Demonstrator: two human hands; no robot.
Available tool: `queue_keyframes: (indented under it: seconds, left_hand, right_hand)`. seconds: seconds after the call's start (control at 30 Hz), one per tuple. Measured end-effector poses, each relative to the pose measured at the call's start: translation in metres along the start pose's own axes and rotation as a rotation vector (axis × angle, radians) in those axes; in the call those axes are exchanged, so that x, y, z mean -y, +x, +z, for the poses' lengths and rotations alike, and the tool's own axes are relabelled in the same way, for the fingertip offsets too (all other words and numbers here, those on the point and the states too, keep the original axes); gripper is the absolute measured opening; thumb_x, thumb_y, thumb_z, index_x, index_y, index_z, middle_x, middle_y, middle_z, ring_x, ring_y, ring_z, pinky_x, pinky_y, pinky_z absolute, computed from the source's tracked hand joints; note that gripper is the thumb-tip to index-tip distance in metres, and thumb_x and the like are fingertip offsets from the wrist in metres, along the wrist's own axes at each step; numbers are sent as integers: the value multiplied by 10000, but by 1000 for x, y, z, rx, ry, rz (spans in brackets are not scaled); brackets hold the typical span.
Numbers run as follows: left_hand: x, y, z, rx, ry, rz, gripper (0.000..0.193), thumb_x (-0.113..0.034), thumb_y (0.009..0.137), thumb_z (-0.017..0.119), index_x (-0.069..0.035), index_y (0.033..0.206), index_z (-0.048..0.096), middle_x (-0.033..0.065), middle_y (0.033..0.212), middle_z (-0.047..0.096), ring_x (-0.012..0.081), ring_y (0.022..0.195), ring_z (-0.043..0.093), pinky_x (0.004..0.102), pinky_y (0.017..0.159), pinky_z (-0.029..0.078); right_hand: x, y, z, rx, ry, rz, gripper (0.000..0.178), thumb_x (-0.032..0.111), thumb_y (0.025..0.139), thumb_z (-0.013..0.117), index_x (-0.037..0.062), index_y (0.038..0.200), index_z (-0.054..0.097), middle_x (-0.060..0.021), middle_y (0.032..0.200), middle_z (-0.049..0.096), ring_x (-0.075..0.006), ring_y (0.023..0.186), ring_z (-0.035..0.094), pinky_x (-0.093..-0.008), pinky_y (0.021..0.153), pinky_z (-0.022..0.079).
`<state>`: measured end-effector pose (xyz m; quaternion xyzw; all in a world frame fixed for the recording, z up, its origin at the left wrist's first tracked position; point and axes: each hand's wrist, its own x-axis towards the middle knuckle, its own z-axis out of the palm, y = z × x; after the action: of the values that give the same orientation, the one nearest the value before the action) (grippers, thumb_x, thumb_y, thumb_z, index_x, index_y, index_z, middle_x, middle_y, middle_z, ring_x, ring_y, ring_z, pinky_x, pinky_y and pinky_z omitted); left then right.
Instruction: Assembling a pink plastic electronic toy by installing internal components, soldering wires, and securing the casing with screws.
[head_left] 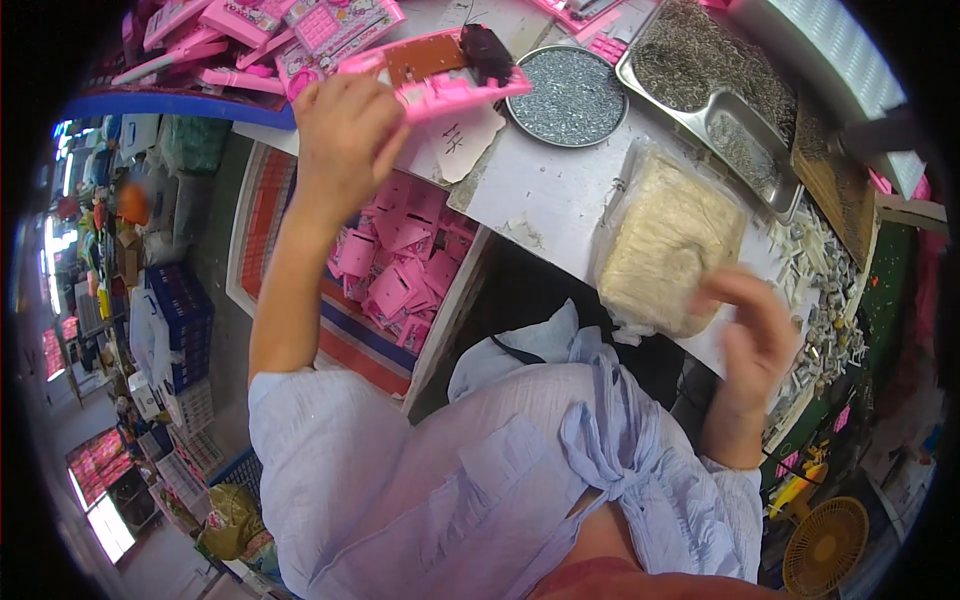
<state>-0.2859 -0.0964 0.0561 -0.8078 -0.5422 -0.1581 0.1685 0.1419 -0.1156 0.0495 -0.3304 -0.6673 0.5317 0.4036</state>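
At the table's far edge, my left hand (347,130) is closed on the left end of a pink plastic casing (450,98). A brown board (425,60) and a black part (487,54) sit in the casing. My right hand (752,330) hangs at the right, over the near table edge, with motion blur on its fingers. Its thumb and fingers look apart, and nothing shows between them. Beside it lies a cream-coloured block wrapped in clear plastic (672,235). Small white and metal parts (825,300) are heaped just to its right.
A round dish of small silvery pieces (567,95) stands behind the wrapped block. Farther right is a metal tray of screws (705,60) with a scoop (750,150). A blue-rimmed bin (180,107) holds pink toy pieces. Pink casings (400,280) fill a lined box below.
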Motion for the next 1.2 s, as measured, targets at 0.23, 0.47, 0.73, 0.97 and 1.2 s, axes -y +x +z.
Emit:
queue_keyframes:
  seconds: [0.23, 0.47, 0.73, 0.97, 1.2]
  left_hand:
    - [-162, 0, -30, 27, -390, -10, 290, -226, 712, 819, -124, 908, 632, 52, 935, 594, 277, 915, 573, 450, 857, 341]
    - [-197, 12, -20, 72, -955, 56, 539, -358, 685, 885, -87, 1096, 665, 83, 1061, 616, 294, 981, 587, 434, 830, 437]
    - [-208, 9, 70, 169, -802, 306, 277, -171, 734, 826, -105, 950, 666, 46, 1022, 641, 272, 1018, 604, 449, 909, 438]
    - [-191, 23, 72, 237, -765, 332, 335, -152, 704, 827, -96, 978, 644, 45, 1041, 635, 272, 1020, 600, 454, 927, 422]
    - [-242, 43, 61, 305, -856, 161, 555, -237, 698, 845, -79, 1186, 632, 67, 1049, 605, 273, 977, 584, 437, 964, 364]
  right_hand:
    - [-58, 13, 93, 76, 682, 212, 537, 312, 1039, 570, 16, 1472, 457, -122, 1409, 561, -193, 1291, 529, -349, 1046, 457]
    - [-45, -4, -11, -174, 336, 508, 387, 329, 1078, 510, -19, 1116, 675, -36, 986, 701, -118, 849, 619, -283, 787, 510]
    - [-64, -3, -59, -160, -760, 375, 384, 362, 982, 641, 49, 778, 726, -154, 606, 624, -291, 553, 628, -407, 543, 486]
    - [-67, 6, -57, -70, -996, 361, 464, 439, 957, 635, 85, 660, 676, -134, 599, 639, -372, 591, 648, -473, 545, 489]
    - [-29, -41, -40, -60, -557, 641, 371, 354, 960, 696, 16, 979, 543, -147, 680, 642, -328, 616, 681, -412, 562, 512]
